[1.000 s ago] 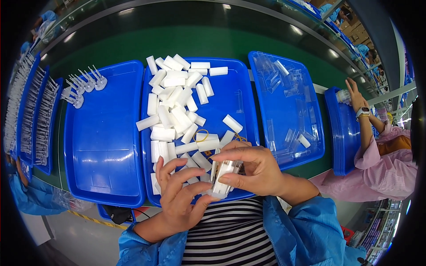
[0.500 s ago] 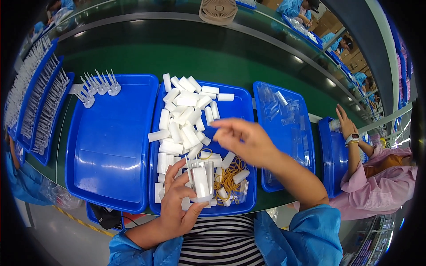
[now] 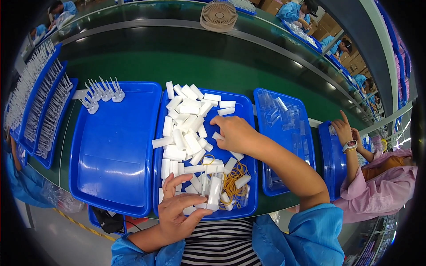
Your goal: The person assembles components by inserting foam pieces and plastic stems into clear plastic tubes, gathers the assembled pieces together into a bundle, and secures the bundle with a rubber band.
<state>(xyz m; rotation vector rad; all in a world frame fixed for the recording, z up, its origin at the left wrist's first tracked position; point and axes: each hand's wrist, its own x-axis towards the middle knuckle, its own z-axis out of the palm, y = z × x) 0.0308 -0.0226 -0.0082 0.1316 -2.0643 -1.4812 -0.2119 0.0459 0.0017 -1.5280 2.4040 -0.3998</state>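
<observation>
My left hand (image 3: 179, 208) pinches the lower end of a clear plastic holder with upright prongs (image 3: 206, 184). A white block (image 3: 215, 190) stands among the prongs. Over the middle blue tray (image 3: 245, 99), my right hand (image 3: 237, 135) has its fingers curled, and the end of another white block (image 3: 217, 136) pokes out from them. A heap of loose white blocks (image 3: 188, 119) lies just left of that hand. Yellow rubber bands (image 3: 235, 179) are bunched in the tray's near right corner, and a single rubber band (image 3: 207, 159) lies on the blocks.
To the left, another blue tray (image 3: 113, 150) holds several pronged clear holders (image 3: 104, 93) at its far end. Stacked trays of such holders (image 3: 49, 102) stand beyond. At right is a tray of clear plastic pieces (image 3: 284, 115). A fan (image 3: 218, 16) sits across; a co-worker's hand (image 3: 344, 131) is far right.
My right hand has come down into the heap and closed around a white block. My left hand has shifted slightly right with the holder, which now leans more to the right.
</observation>
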